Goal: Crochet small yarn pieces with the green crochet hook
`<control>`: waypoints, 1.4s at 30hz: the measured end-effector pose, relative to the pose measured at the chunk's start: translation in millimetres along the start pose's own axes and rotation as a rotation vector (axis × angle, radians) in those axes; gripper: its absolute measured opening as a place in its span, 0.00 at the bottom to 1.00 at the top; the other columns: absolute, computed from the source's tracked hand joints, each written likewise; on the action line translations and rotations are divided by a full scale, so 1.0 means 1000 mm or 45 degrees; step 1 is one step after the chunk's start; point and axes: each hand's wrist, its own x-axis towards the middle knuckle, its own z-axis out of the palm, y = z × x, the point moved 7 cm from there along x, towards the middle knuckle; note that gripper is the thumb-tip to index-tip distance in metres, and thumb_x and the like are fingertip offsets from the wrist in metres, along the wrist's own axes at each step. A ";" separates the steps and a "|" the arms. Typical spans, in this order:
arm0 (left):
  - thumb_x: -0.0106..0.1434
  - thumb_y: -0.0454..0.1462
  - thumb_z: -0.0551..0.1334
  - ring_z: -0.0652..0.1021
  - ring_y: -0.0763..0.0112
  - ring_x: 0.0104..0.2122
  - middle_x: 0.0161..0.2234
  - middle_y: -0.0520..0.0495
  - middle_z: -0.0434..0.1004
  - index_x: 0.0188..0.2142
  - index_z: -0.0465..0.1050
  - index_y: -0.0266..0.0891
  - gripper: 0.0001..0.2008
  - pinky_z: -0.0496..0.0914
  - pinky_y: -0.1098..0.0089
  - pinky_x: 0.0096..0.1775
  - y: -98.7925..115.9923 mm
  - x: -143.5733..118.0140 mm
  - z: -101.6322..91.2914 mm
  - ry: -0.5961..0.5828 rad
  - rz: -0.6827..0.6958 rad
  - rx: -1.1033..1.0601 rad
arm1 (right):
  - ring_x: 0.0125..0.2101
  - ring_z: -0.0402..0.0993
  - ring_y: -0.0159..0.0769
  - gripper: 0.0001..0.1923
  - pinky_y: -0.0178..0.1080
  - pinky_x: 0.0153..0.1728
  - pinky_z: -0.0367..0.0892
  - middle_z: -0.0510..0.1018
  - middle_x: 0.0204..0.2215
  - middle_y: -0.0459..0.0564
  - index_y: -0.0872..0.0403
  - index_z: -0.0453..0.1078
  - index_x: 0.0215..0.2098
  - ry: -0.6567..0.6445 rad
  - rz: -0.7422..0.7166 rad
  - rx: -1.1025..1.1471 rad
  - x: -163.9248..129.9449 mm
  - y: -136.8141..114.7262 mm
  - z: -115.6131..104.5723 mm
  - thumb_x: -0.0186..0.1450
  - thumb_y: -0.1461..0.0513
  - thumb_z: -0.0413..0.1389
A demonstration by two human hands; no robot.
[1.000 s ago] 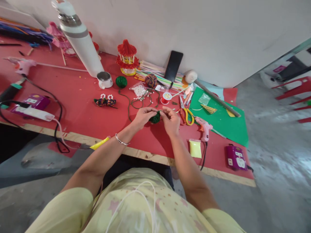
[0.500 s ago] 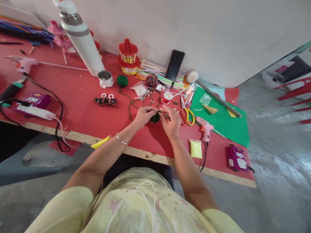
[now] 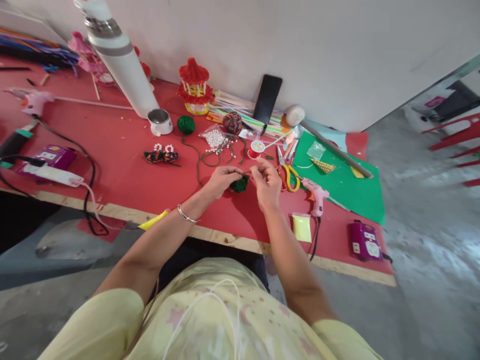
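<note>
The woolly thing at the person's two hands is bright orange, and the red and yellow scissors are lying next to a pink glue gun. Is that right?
Not quite: the woolly thing at the left hand and right hand is dark green, not orange, as the head view shows. The red and yellow scissors do lie next to a pink glue gun.

A red-topped table (image 3: 157, 187) (its front edge (image 3: 228, 240) shows pale, scuffed wood) carries a white flask (image 3: 125, 75), a cup (image 3: 160, 123), a red-and-yellow model (image 3: 194, 90) and a ball of green yarn (image 3: 186, 125). Toward the middle lie white beads (image 3: 214, 139), a spool of red thread (image 3: 257, 146) and a pair of scissors (image 3: 288, 175); farther right, a green sheet (image 3: 347, 192), a pink glue gun (image 3: 318, 195), a yellow packet (image 3: 302, 229) and a purple socket box (image 3: 359, 236).
</note>
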 end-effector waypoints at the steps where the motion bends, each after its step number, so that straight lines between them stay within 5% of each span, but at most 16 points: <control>1: 0.48 0.37 0.70 0.74 0.75 0.23 0.23 0.50 0.78 0.30 0.81 0.35 0.08 0.68 0.74 0.26 0.000 0.000 0.000 0.005 -0.007 -0.023 | 0.35 0.77 0.32 0.18 0.36 0.39 0.74 0.81 0.36 0.46 0.47 0.75 0.54 0.043 0.008 0.017 0.001 0.001 -0.003 0.67 0.53 0.62; 7: 0.46 0.37 0.71 0.76 0.72 0.24 0.25 0.48 0.79 0.29 0.82 0.35 0.10 0.71 0.72 0.25 0.001 0.004 -0.009 0.121 0.013 -0.278 | 0.33 0.77 0.34 0.17 0.38 0.35 0.74 0.82 0.39 0.51 0.51 0.76 0.51 0.221 0.063 -0.149 0.007 0.014 -0.023 0.70 0.52 0.55; 13: 0.48 0.38 0.70 0.76 0.72 0.25 0.26 0.48 0.79 0.31 0.81 0.36 0.10 0.70 0.73 0.25 0.000 0.008 -0.013 0.160 0.037 -0.262 | 0.32 0.79 0.38 0.21 0.41 0.39 0.74 0.83 0.31 0.49 0.52 0.78 0.49 0.013 -0.005 -0.400 0.002 0.002 -0.010 0.74 0.48 0.50; 21: 0.48 0.41 0.73 0.75 0.74 0.24 0.26 0.50 0.78 0.33 0.82 0.36 0.13 0.70 0.74 0.28 0.004 0.005 -0.011 0.118 0.115 -0.150 | 0.36 0.78 0.40 0.14 0.42 0.41 0.73 0.84 0.35 0.52 0.50 0.79 0.40 -0.178 -0.372 -0.723 -0.008 -0.025 0.010 0.73 0.53 0.55; 29: 0.47 0.41 0.75 0.76 0.75 0.27 0.27 0.50 0.80 0.31 0.83 0.35 0.13 0.70 0.73 0.33 0.007 0.005 -0.010 0.083 0.213 -0.050 | 0.35 0.78 0.39 0.10 0.41 0.39 0.73 0.85 0.36 0.51 0.51 0.80 0.41 -0.192 -0.257 -0.673 -0.007 -0.018 0.008 0.70 0.56 0.58; 42: 0.50 0.41 0.72 0.74 0.75 0.25 0.27 0.50 0.79 0.34 0.82 0.36 0.13 0.67 0.75 0.27 0.010 0.000 -0.005 0.027 0.200 0.114 | 0.31 0.77 0.36 0.10 0.38 0.36 0.72 0.84 0.31 0.49 0.52 0.80 0.38 -0.179 -0.094 -0.587 -0.006 -0.012 0.008 0.66 0.57 0.59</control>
